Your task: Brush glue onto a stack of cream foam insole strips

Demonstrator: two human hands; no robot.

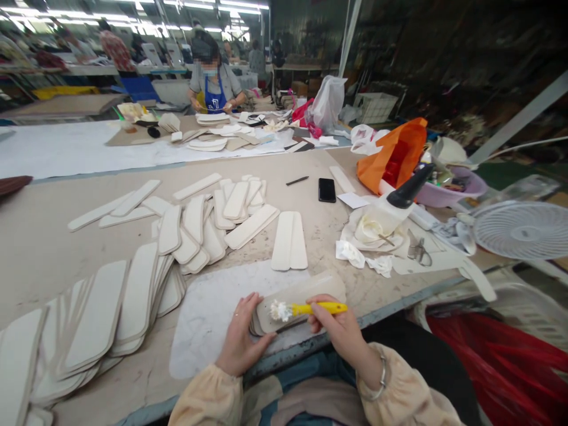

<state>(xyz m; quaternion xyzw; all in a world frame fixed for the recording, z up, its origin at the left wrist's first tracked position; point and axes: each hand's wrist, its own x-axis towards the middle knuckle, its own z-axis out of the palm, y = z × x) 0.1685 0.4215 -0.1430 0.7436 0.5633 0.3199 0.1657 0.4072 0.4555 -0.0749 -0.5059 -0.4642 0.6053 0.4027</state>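
Observation:
My right hand [339,331] grips the yellow handle of a brush [317,308], its fingers wrapped near the middle. The brush's bristles, clumped with white paste, touch or hover just over the top panel; I cannot tell which. Under it lies a small stack of beige, round-cornered panels [306,290], the top one looking shiny. My left hand [244,334] clasps the left end of this stack, thumb along the near side and fingers along the far side. A white sheet [199,319] lies beneath the stack. Two pale panels [289,239] rest side by side just beyond.
Many loose panels [95,316] spread over the table's left. At right are a white container [381,216] with a black handle, scissors [418,248], crumpled tissue [350,253], a phone [327,190], an orange bag [390,154] and a fan [523,231]. A co-worker [215,89] works opposite.

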